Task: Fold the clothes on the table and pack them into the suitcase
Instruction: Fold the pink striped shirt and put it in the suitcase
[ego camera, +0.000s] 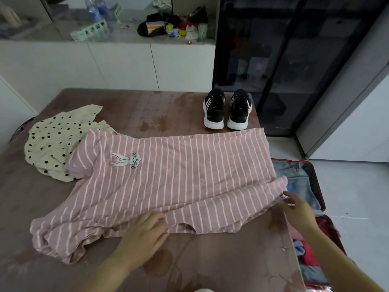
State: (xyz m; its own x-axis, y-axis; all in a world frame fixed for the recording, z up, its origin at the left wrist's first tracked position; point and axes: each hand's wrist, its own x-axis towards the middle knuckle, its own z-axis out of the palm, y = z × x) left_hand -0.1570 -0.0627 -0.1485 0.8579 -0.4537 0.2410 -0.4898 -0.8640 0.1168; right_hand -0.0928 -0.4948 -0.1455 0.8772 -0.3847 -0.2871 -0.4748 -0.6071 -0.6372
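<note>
Left hand [145, 232] and right hand [299, 209] pinch striped dress [179, 169].

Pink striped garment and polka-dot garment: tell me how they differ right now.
The pink striped garment has white stripes and a rabbit patch; the polka-dot garment is cream with black dots. The pink striped garment lies spread out, near edge folded over; the polka-dot garment is bunched up. The left hand grips the pink striped garment, the right hand is at its hem; no hand touches the polka-dot garment. Both lie on the table.
</note>
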